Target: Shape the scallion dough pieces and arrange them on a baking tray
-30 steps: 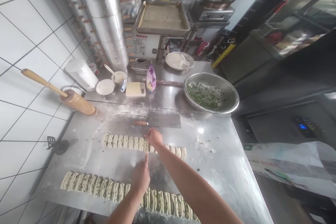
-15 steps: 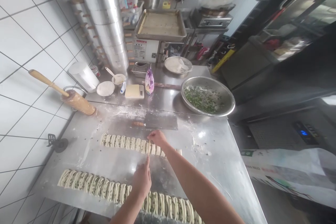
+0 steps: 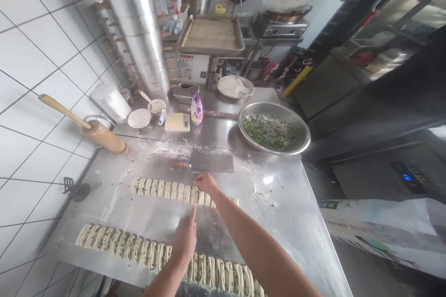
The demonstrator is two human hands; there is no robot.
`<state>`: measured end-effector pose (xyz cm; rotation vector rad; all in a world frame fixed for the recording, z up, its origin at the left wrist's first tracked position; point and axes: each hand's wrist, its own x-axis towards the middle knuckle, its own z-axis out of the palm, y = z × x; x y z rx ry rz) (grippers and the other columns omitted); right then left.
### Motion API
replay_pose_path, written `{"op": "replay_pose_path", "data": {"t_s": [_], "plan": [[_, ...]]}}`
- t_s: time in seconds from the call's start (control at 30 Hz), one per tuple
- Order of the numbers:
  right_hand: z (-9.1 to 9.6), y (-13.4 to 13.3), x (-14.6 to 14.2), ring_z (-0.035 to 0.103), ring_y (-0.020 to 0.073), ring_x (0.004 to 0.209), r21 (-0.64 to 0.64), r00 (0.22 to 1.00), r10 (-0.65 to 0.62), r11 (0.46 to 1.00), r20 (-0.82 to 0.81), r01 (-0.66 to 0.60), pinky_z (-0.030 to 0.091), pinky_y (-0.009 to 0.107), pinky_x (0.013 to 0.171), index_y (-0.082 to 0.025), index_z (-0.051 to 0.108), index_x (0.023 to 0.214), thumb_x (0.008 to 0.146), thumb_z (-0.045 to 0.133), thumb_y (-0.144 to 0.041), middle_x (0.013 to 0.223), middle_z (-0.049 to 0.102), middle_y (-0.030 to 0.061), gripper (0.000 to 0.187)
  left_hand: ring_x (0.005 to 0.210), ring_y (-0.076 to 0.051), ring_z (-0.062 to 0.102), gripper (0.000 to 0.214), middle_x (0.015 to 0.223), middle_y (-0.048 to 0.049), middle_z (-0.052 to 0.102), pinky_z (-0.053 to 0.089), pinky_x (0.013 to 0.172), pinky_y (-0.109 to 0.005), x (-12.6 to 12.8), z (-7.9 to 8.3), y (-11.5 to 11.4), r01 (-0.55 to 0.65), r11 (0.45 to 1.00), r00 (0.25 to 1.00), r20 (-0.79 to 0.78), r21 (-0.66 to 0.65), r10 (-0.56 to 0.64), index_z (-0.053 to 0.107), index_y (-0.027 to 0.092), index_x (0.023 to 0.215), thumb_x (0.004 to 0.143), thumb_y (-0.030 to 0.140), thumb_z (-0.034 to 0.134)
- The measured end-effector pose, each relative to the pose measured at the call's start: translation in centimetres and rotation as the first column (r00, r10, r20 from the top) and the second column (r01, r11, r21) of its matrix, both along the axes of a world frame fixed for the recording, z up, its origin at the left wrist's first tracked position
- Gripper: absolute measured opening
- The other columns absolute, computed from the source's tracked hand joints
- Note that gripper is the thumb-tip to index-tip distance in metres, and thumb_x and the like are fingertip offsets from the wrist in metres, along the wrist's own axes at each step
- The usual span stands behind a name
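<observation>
Two rows of cut scallion dough pieces lie on a floured steel table (image 3: 278, 213). My right hand (image 3: 205, 183) reaches over the far row (image 3: 163, 189), its fingers curled down onto the pieces near the row's middle; whether it holds one is hidden. My left hand (image 3: 186, 237) hovers between the rows with its fingers stretched out together, pointing at the far row, just above the near row (image 3: 139, 247). A cleaver (image 3: 209, 161) lies flat on the table just beyond my right hand.
A wooden rolling pin (image 3: 94, 130) leans at the tiled wall on the left. A steel bowl of chopped scallions (image 3: 273, 133) stands at the back right. A small scale (image 3: 177, 122), small bowls, a white jug (image 3: 111, 101), a baking tray (image 3: 211, 33) and stacked steamers (image 3: 139, 28) crowd the back.
My right hand has drawn slightly leftward along the far row. My left hand has stayed between the rows. The view has shifted a little.
</observation>
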<state>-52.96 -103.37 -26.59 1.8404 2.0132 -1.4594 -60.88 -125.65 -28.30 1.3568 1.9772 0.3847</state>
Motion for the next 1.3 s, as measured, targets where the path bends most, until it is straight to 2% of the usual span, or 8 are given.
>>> {"op": "replay_pose_path", "data": {"t_s": [0.13, 0.27, 0.63, 0.73, 0.83, 0.97, 1.13, 1.3], "plan": [[0.7, 0.4, 2.1, 0.069, 0.0157, 0.077, -0.009, 0.998, -0.007, 1.000, -0.068, 0.006, 0.061, 0.033, 0.073, -0.015, 0.072, 0.100, 0.099, 0.067, -0.044, 0.090, 0.073, 0.0008, 0.029, 0.119, -0.024, 0.069, 0.063, 0.134, -0.0116, 0.071, 0.057, 0.100, -0.036, 1.0, 0.6, -0.2, 0.092, 0.995, 0.994, -0.055, 0.028, -0.090, 0.026, 0.028, 0.166, 0.105, 0.018, 0.035], [0.3, 0.2, 3.3, 0.069, 0.0158, 0.078, 0.001, 0.999, -0.031, 1.000, -0.041, 0.031, 0.060, 0.034, 0.076, -0.016, 0.071, 0.097, 0.098, 0.069, -0.042, 0.090, 0.073, 0.0013, 0.027, 0.130, -0.027, 0.065, 0.065, 0.150, -0.0131, 0.062, 0.055, 0.108, -0.043, 2.2, 0.3, -0.2, 0.106, 0.994, 0.992, -0.064, 0.006, -0.105, 0.023, 0.026, 0.167, 0.104, 0.017, 0.035], [-1.4, -1.8, 1.8, 0.065, 0.0251, 0.112, 0.161, 0.993, -0.094, 0.984, 0.068, 0.083, 0.051, 0.051, 0.104, -0.018, 0.067, 0.113, 0.097, 0.068, -0.038, 0.116, 0.070, 0.0067, 0.026, 0.107, -0.023, 0.070, 0.071, 0.124, -0.0142, 0.072, 0.059, 0.094, -0.036, 2.7, -1.5, 0.2, 0.091, 0.995, 0.993, -0.070, -0.051, -0.095, 0.016, 0.023, 0.168, 0.102, 0.008, 0.033], [-1.0, -1.1, 2.1, 0.068, 0.0231, 0.104, 0.107, 0.995, -0.086, 0.991, 0.044, 0.081, 0.055, 0.048, 0.098, -0.017, 0.069, 0.109, 0.097, 0.070, -0.038, 0.109, 0.072, 0.0057, 0.025, 0.117, -0.023, 0.069, 0.069, 0.135, -0.0119, 0.070, 0.059, 0.099, -0.036, 2.8, -0.9, 0.3, 0.051, 0.999, 0.998, -0.032, -0.006, -0.051, 0.022, 0.028, 0.167, 0.102, 0.010, 0.036], [-0.6, 0.0, 3.0, 0.069, 0.0174, 0.084, 0.002, 0.998, -0.062, 0.998, -0.024, 0.063, 0.060, 0.037, 0.081, -0.016, 0.071, 0.100, 0.097, 0.070, -0.039, 0.095, 0.073, 0.0025, 0.023, 0.130, -0.025, 0.064, 0.067, 0.145, -0.0091, 0.067, 0.058, 0.105, -0.038, 2.9, 0.1, 0.1, 0.026, 0.999, 1.000, 0.005, 0.046, -0.027, 0.027, 0.032, 0.166, 0.103, 0.016, 0.042], [-0.2, 0.6, 5.3, 0.066, 0.0133, 0.071, -0.029, 0.992, -0.069, 0.997, -0.107, 0.066, 0.059, 0.029, 0.067, -0.015, 0.070, 0.101, 0.098, 0.069, -0.041, 0.088, 0.071, 0.0000, 0.026, 0.127, -0.026, 0.066, 0.063, 0.147, -0.0104, 0.065, 0.060, 0.101, -0.039, 3.6, 1.2, -0.1, 0.085, 0.996, 0.996, -0.018, 0.037, -0.084, 0.025, 0.031, 0.167, 0.106, 0.021, 0.038], [-0.4, 0.0, 7.0, 0.067, 0.0144, 0.074, -0.014, 0.995, -0.080, 0.997, -0.052, 0.080, 0.060, 0.032, 0.071, -0.015, 0.070, 0.099, 0.098, 0.069, -0.041, 0.089, 0.071, 0.0006, 0.026, 0.115, -0.024, 0.071, 0.067, 0.141, -0.0116, 0.068, 0.061, 0.091, -0.034, 4.8, 1.4, 0.1, 0.149, 0.989, 0.988, -0.037, -0.021, -0.149, 0.020, 0.029, 0.168, 0.104, 0.015, 0.037], [-1.3, -1.0, 5.9, 0.069, 0.0196, 0.091, 0.069, 0.994, -0.091, 0.994, 0.060, 0.087, 0.058, 0.043, 0.089, -0.017, 0.070, 0.100, 0.097, 0.070, -0.043, 0.097, 0.072, 0.0033, 0.026, 0.105, -0.023, 0.072, 0.078, 0.129, -0.0122, 0.073, 0.058, 0.089, -0.032, 5.4, 0.8, 0.4, 0.119, 0.990, 0.991, -0.054, -0.081, -0.124, 0.012, 0.028, 0.169, 0.100, 0.013, 0.046]]}}
